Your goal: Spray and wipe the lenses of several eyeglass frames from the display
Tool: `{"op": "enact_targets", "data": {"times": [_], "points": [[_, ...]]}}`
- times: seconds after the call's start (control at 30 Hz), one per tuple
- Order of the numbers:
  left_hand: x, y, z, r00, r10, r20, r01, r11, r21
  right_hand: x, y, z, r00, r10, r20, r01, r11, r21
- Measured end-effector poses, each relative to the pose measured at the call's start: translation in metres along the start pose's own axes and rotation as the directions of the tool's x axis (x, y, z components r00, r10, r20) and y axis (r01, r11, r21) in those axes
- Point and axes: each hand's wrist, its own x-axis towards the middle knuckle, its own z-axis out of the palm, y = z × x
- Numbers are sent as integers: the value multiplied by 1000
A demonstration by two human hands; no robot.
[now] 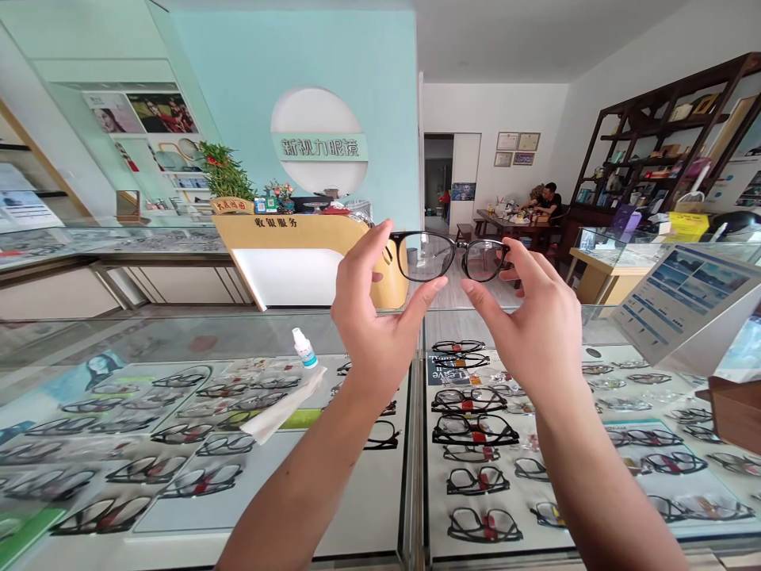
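A pair of black-framed eyeglasses (429, 280) is held up in front of me, above the glass display counter. My left hand (374, 301) grips its left end between thumb and fingers, the thumb near the lower rim of the left lens. At the other end, my right hand (535, 317) pinches the frame, its thumb below the right lens. The lenses are clear, and the room shows through them. On the counter glass to the left stand a small white bottle (305, 349) with a blue label and a pale folded cloth (285, 408).
Under the glass counter (261, 547) lie rows of spectacle frames. A tilted printed display board (683, 301) and a brown wooden box (737, 412) stand at the right. Beyond are a cashier desk (238, 254) and a person (550, 206) seated at a table.
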Motion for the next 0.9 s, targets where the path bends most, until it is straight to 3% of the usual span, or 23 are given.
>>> {"op": "enact_targets", "data": {"times": [0.5,0.9], "points": [[0,-7,-1,998,-60,34,62,996,-57,-1,-4,-4,1000,-8,0,8,1000,1],[0,-3,1,999,-37,33,40,992,-123,-1,-2,-4,1000,2,-13,-2,1000,6]]}}
